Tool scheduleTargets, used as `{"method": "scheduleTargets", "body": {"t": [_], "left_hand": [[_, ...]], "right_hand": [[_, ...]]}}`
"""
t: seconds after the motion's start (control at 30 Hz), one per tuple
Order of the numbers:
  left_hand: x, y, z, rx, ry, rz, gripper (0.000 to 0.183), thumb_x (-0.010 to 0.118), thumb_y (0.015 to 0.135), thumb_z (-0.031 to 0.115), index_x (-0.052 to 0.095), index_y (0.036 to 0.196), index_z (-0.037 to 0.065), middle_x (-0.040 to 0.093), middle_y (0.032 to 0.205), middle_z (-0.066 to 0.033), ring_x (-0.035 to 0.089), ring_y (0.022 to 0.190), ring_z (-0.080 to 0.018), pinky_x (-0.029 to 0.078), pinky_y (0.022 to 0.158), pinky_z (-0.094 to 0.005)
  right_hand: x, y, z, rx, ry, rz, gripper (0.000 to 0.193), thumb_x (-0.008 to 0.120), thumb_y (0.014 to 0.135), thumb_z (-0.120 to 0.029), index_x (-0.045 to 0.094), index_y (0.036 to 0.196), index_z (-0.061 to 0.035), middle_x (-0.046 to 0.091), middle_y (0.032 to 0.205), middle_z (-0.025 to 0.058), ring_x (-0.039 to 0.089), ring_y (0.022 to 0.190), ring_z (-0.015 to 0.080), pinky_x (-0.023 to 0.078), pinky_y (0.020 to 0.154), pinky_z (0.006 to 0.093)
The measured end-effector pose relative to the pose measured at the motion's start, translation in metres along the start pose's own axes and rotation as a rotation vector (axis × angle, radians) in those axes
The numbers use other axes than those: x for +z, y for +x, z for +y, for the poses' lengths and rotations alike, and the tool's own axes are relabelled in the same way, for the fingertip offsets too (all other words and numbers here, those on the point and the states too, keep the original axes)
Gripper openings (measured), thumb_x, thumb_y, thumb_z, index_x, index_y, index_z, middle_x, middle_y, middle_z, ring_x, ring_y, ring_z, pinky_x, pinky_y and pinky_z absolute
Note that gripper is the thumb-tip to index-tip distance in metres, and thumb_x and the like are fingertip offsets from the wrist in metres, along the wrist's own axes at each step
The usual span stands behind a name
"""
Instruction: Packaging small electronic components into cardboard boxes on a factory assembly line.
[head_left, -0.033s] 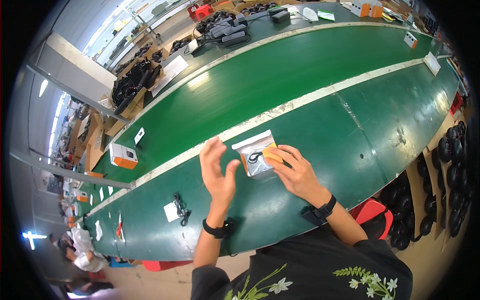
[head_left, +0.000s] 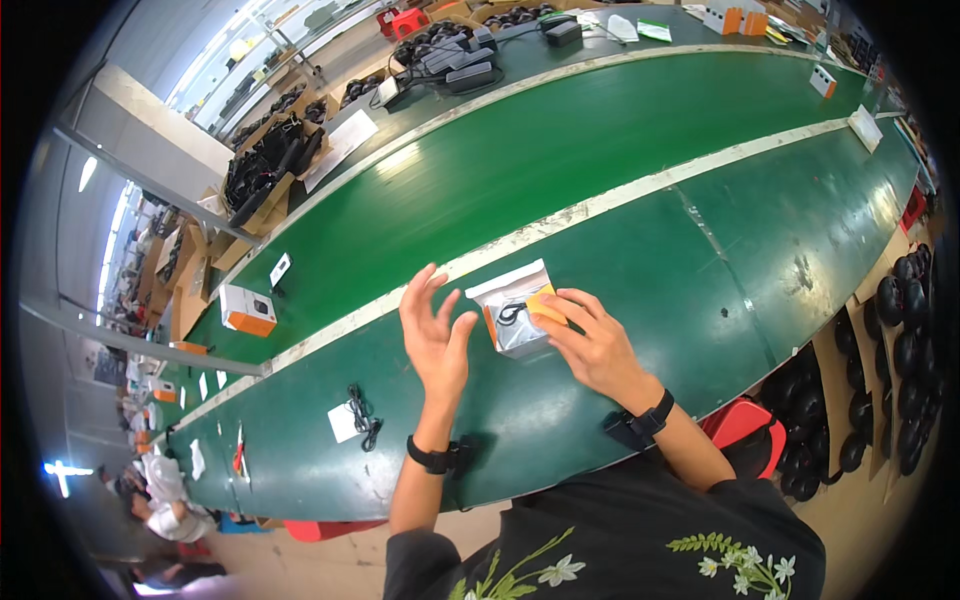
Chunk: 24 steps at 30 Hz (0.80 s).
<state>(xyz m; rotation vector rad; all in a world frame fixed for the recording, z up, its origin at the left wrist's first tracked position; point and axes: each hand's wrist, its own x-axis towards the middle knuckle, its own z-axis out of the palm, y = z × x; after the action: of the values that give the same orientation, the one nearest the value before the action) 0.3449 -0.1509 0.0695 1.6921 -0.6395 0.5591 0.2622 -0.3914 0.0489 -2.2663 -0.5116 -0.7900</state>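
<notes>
An open white-and-orange carton (head_left: 520,340) stands on the green worktop in front of me. Inside it lie silvery wrapping and a coiled black cable (head_left: 511,314). The fingers of my right hand (head_left: 595,345) are closed on an orange flap (head_left: 543,303) at the carton's right side; the fingertips are partly hidden. To the left of the carton, my left hand (head_left: 436,335) is raised with its fingers apart and holds nothing. Another black cable (head_left: 361,418) and a white slip of paper (head_left: 342,424) lie on the worktop to the left.
Beyond a pale rail runs a green conveyor belt (head_left: 560,130), with a closed white-and-orange box (head_left: 247,311) at its left. Scissors (head_left: 239,456) lie at the worktop's left end. A red stool (head_left: 745,425) is at the near right edge. Black adapters (head_left: 465,65) sit across the belt.
The fingers of my left hand have spread a little and shifted slightly. My right hand and the carton have hardly moved.
</notes>
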Motion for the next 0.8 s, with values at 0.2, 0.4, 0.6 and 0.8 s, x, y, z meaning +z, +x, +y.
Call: {"method": "scheduleTargets", "body": {"t": [0.2,0.4,0.6,0.8], "left_hand": [[0.013,0.002,-0.024,-0.643,-0.199,-0.346,0.055,0.089,0.086,-0.002,0.078,0.139,0.006,0.079,0.137,-0.0135,0.065,0.142,-0.0298,0.054,0.117,-0.046],[-0.018,0.037,0.013,0.198,0.282,-0.719,0.049,0.089,0.085,0.014,0.083,0.134,0.012,0.079,0.143,-0.0095,0.066,0.145,-0.0378,0.044,0.126,-0.0598],[-0.011,0.02,0.018,0.281,0.351,-0.605,0.055,0.094,0.086,0.033,0.081,0.135,0.011,0.076,0.146,-0.0104,0.07,0.139,-0.0344,0.052,0.12,-0.0578],[-0.009,0.012,0.018,0.389,0.436,-0.634,0.045,0.089,0.091,0.023,0.082,0.135,0.016,0.077,0.143,-0.0103,0.07,0.139,-0.0332,0.058,0.114,-0.0552]], "right_hand": [[-0.005,0.002,0.004,-0.004,0.001,-0.061,0.048,0.081,0.088,0.003,0.076,0.135,-0.0057,0.069,0.146,0.0135,0.065,0.138,0.0368,0.062,0.104,0.045],[-0.017,0.006,0.007,0.079,0.24,-0.06,0.05,0.087,0.091,-0.004,0.07,0.137,0.0017,0.068,0.149,0.0189,0.07,0.132,0.0388,0.065,0.1,0.0441],[-0.029,0.018,-0.001,0.255,0.543,0.033,0.059,0.089,0.093,-0.011,0.069,0.148,-0.0042,0.07,0.148,0.0185,0.079,0.113,0.0357,0.068,0.088,0.0412],[-0.025,0.017,0.0,0.109,0.185,-0.059,0.038,0.084,0.095,-0.006,0.083,0.132,-0.0164,0.072,0.13,0.0139,0.082,0.096,0.0271,0.067,0.077,0.039]]}}
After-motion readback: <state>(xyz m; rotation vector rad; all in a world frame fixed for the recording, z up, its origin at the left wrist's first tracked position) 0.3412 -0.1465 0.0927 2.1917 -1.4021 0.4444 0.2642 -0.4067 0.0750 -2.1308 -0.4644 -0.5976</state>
